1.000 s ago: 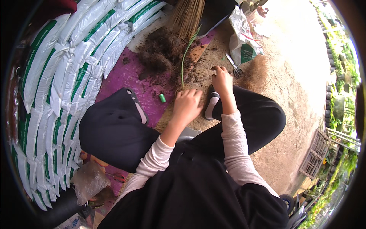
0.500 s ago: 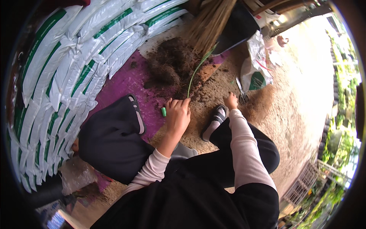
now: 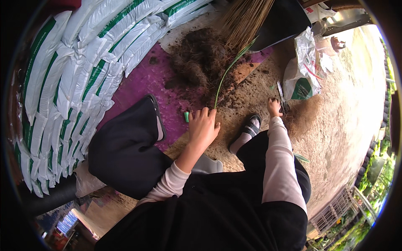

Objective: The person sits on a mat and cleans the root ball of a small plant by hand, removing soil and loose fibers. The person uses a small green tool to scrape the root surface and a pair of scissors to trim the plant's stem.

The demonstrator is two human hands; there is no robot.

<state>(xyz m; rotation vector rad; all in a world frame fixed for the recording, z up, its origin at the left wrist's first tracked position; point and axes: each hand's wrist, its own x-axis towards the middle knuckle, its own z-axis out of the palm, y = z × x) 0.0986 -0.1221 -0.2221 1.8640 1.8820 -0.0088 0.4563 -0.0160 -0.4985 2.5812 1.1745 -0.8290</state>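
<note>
My left hand (image 3: 204,129) is closed round the lower end of a long green plant stem (image 3: 222,83), which curves up and away over the soil. A small green roll (image 3: 186,116) shows just left of its fingers; I cannot tell whether they touch it. My right hand (image 3: 274,108) is further right, above my sandalled foot, with its fingers curled in. What it holds, if anything, is hidden. Right beside it lie scissors (image 3: 282,97), blades pointing away from me. Beyond my left hand is a heap of dark, fibrous soil (image 3: 201,58).
White-and-green plastic sacks (image 3: 83,75) are stacked along the left. A stick broom (image 3: 245,21) and a black dustpan-like container (image 3: 280,25) stand at the back. An opened white bag (image 3: 299,71) and brown fibre (image 3: 303,117) lie at right. Purple sheeting (image 3: 130,100) covers part of the floor.
The view has shifted, so most things sit further right. My right hand appears slightly closer to the scissors. A green leaf tip now shows beside my right knee. My left hand keeps hold of the stem.
</note>
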